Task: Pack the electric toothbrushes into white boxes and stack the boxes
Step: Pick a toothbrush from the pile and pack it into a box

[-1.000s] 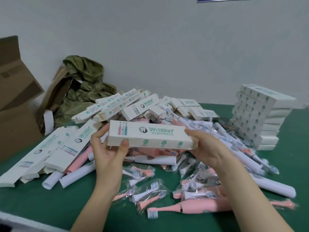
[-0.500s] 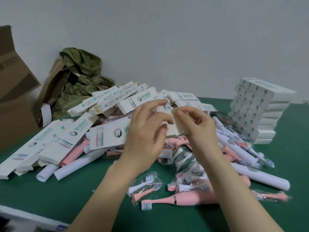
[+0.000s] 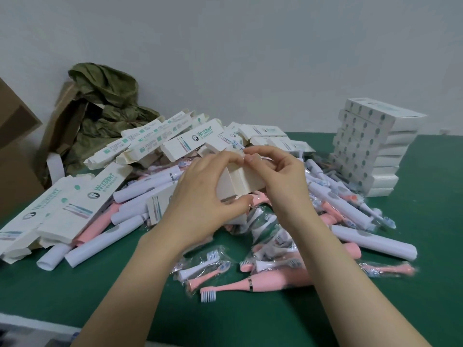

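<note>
Above the middle of the pile I hold a white box [image 3: 244,182] with its open end turned toward me. My left hand [image 3: 205,194] grips the box from the left, thumb under its near edge. My right hand [image 3: 280,171] pinches the end flap at the top, fingertips meeting those of the left hand. Pink and white toothbrushes [image 3: 253,284] and bagged brush heads [image 3: 203,266] lie loose on the green table [image 3: 75,296] below my hands. A stack of closed boxes [image 3: 370,146] stands at the right.
Flat and empty white boxes [image 3: 75,204] lie heaped at the left and behind the pile. A brown cardboard carton [image 3: 15,146] and crumpled green packing paper [image 3: 107,106] sit at the far left against the wall. The table's near edge [image 3: 37,326] runs along the bottom left.
A second ago I held the box lengthwise at both ends. I have turned its end toward me, and both hands have come together at the end flap.
</note>
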`<state>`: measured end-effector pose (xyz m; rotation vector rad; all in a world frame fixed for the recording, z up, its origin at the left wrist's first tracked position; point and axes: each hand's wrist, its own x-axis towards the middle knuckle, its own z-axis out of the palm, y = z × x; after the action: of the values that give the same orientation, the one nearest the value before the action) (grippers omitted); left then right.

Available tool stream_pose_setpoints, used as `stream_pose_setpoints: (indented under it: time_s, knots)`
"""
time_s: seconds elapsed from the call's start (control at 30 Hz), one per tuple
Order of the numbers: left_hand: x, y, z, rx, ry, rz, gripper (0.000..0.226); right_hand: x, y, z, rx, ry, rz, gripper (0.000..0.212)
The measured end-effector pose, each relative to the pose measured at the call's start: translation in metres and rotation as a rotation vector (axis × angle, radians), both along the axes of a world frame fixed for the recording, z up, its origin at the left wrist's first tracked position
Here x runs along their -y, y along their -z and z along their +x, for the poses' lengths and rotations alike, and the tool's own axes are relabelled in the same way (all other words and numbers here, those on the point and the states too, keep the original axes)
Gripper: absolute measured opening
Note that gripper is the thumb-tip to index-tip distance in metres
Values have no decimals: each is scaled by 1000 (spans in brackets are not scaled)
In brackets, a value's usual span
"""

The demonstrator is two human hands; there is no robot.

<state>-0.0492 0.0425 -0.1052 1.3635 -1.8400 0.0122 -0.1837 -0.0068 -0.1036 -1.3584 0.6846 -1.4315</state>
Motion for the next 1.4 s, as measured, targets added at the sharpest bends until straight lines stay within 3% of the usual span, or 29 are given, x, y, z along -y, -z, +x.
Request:
stream_pose_setpoints:
  time_s: [0.13,0.43,0.53,0.6,0.7,0.77,0.87,1.0,1.07,1.13,1.27,1.4]
  knots:
    - [-2,-3,6,78,-18,-16,57,0,1,2,54,-76,139,3]
    - [-6,-18,19,314,26,-239,54,-2,-11,0,267,-381,268,22]
    - [-6,-17,28,241,-23,-242,58,7,-16,-13,310,-322,325,25]
    - [-7,-16,35,122,-53,-368,53,15,-14,-25,145,-161,277,15]
    - [-4,-17,41,-162,-120,-647,41,25,1,-30,-355,41,153,10]
    - [0,-20,44,-291,-131,-750,36,26,13,-22,-645,60,38,10]
    - [5,-20,55,-328,-193,-680,39,21,30,-7,-974,-22,-160,7]
    - [10,-13,61,-351,-230,-484,44,22,43,4,-1376,-9,-388,36]
    - [9,-12,60,-349,-235,-421,44,24,43,5,-1452,24,-447,39]
    - [8,-13,59,-326,-240,-347,46,27,41,0,-1318,-14,-359,31]
    - [12,-10,57,-282,-211,-240,42,34,31,-23,-763,-38,22,20]
    - [15,-9,47,-291,-195,-229,42,37,20,-38,-229,8,196,17]
